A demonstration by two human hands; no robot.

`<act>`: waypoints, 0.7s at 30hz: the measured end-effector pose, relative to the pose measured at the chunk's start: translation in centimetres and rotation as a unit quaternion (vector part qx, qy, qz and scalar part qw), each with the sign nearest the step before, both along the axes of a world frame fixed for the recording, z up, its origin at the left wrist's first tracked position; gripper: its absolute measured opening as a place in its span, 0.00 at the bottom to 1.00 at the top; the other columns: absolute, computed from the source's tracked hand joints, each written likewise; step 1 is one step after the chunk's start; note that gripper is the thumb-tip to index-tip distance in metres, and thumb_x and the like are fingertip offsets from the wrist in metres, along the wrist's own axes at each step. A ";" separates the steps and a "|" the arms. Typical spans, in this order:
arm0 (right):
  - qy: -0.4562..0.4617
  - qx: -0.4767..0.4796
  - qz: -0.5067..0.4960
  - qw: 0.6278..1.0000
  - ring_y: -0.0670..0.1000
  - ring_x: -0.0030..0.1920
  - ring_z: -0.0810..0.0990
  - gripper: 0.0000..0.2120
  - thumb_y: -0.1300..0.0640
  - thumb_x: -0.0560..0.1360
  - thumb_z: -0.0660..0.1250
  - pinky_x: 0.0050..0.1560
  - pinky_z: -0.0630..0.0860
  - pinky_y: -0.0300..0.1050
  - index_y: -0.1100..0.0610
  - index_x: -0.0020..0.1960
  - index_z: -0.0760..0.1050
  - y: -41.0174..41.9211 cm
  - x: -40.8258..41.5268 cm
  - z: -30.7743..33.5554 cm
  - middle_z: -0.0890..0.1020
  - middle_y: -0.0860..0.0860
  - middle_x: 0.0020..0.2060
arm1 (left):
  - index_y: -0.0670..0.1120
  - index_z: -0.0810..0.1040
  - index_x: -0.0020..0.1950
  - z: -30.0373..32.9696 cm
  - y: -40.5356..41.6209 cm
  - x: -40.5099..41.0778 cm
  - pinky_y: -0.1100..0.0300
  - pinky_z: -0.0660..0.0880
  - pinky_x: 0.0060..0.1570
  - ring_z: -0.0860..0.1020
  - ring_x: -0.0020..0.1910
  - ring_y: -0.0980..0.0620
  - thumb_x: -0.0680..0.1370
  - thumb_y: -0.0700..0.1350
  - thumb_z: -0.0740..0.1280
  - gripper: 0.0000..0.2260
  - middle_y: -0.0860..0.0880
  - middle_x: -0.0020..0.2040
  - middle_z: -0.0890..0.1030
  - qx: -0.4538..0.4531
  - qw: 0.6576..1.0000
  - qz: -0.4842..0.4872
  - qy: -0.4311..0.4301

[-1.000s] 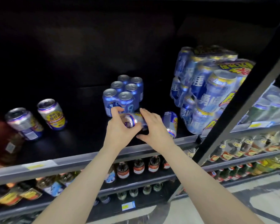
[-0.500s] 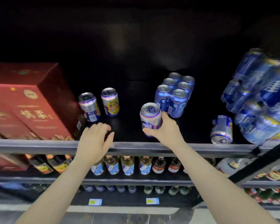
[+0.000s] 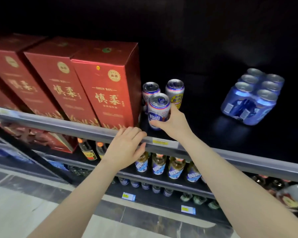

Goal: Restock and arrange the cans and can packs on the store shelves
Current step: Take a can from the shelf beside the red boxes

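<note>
My right hand (image 3: 175,123) grips an upright silver and blue can (image 3: 158,109) at the front of the dark shelf, just right of the red boxes. Two more cans stand upright behind it: one (image 3: 150,91) against the box, one with a yellow label (image 3: 175,91) to its right. My left hand (image 3: 126,146) rests on the grey shelf rail (image 3: 76,127) with fingers curled, holding nothing. A shrink-wrapped pack of blue cans (image 3: 253,98) sits further right on the same shelf.
Three tall red boxes (image 3: 107,86) fill the left of the shelf. Bottles (image 3: 159,164) line the shelf below, with smaller cans and price tags (image 3: 128,196) lower down. The shelf surface between the cans and the pack is bare and dark.
My right hand has carried the can left, from the shelf's middle to just in front of the two standing cans. My left hand has dropped onto the rail. The view has swung left.
</note>
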State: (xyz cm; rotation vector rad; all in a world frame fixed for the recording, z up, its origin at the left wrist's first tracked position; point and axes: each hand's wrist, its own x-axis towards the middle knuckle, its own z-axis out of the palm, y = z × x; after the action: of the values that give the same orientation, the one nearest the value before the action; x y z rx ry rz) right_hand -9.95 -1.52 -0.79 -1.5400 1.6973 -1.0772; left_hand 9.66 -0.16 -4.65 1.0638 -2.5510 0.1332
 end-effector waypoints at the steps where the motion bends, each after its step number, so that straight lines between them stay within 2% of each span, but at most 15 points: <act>1: 0.001 -0.001 0.001 1.000 0.47 0.53 0.79 0.30 0.51 0.63 0.78 0.53 0.75 0.41 0.54 0.61 0.70 -0.3 0.5 -0.2 0.80 0.48 0.55 | 0.43 0.76 0.55 0.0 0.0 0.1 0.51 0.70 0.49 0.74 0.48 0.46 0.76 0.46 0.61 0.11 0.47 0.50 0.78 0.005 1.000 -0.005 0.000; 8: 0.002 0.005 -0.008 1.000 0.49 0.55 0.78 0.29 0.52 0.65 0.78 0.53 0.74 0.42 0.57 0.61 0.69 -1.1 2.1 -1.5 0.80 0.51 0.56 | 0.44 0.76 0.56 0.0 -0.1 0.5 0.52 0.69 0.52 0.73 0.48 0.47 0.76 0.46 0.61 0.11 0.48 0.50 0.77 0.019 1.000 -0.013 0.007; 12: 0.002 0.013 0.011 1.000 0.46 0.55 0.75 0.32 0.52 0.66 0.77 0.52 0.71 0.38 0.55 0.66 0.67 -0.2 1.7 -1.0 0.77 0.50 0.60 | 0.43 0.77 0.55 0.6 0.2 0.0 0.54 0.68 0.49 0.74 0.46 0.47 0.76 0.46 0.61 0.12 0.48 0.48 0.78 0.026 1.000 -0.002 0.005; 16: 0.138 -0.007 0.018 0.990 0.51 0.65 0.71 0.28 0.50 0.75 0.68 0.63 0.71 0.48 0.54 0.71 0.64 2.7 -1.2 -0.3 0.72 0.52 0.67 | 0.43 0.75 0.59 1.5 1.2 -1.6 0.54 0.69 0.48 0.75 0.46 0.46 0.76 0.48 0.59 0.15 0.47 0.47 0.78 0.057 0.998 0.014 0.036; 21: 0.273 -0.046 -0.028 0.960 0.51 0.64 0.72 0.21 0.51 0.78 0.61 0.60 0.71 0.47 0.54 0.70 0.67 8.5 -8.4 1.1 0.74 0.50 0.65 | 0.44 0.72 0.63 2.8 2.7 -8.1 0.53 0.74 0.47 0.78 0.47 0.48 0.75 0.50 0.57 0.19 0.48 0.50 0.79 0.089 0.994 -0.055 0.031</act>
State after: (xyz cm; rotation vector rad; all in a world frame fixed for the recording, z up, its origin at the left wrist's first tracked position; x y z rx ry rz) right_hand -18.35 6.93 0.33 -1.9916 2.0795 -0.8068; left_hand 1.53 2.57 -1.86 0.9691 -2.5961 -0.1572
